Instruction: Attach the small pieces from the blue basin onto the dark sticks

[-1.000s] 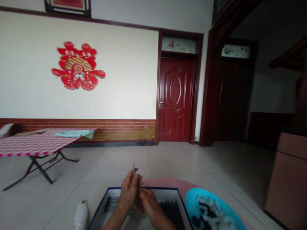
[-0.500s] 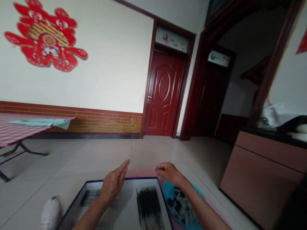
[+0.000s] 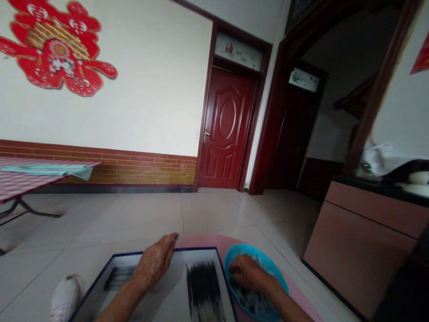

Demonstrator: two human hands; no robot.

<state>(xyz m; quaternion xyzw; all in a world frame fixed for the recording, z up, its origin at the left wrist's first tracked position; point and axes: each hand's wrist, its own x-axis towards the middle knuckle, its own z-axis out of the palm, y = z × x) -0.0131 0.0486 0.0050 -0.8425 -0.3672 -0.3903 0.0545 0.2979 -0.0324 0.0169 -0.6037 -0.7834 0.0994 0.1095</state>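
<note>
My left hand [image 3: 156,260] is over the far left part of a shallow white tray with a dark blue rim [image 3: 197,249]. Its fingers are pinched together on a small, thin, pale piece whose kind I cannot make out. My right hand [image 3: 246,271] reaches down into a light blue basin [image 3: 283,279], fingers curled among many small clear and dark pieces [image 3: 256,302]. Its fingertips are partly hidden there. Inside the tray, a dense bundle of thin black sticks [image 3: 204,284] lies on the right, and a smaller dark bunch [image 3: 117,278] on the left.
Tray and basin rest on a round pink surface [image 3: 217,240]. A white shoe [image 3: 65,297] is on the tiled floor to the left. Farther off stand a folding table with a checked cloth [image 3: 30,181] and a brown cabinet [image 3: 362,241] at right.
My right hand has gone down and right, from above the tray's far corner into the basin. My left hand has turned slightly, its fingers closer together. The view has shifted slightly.
</note>
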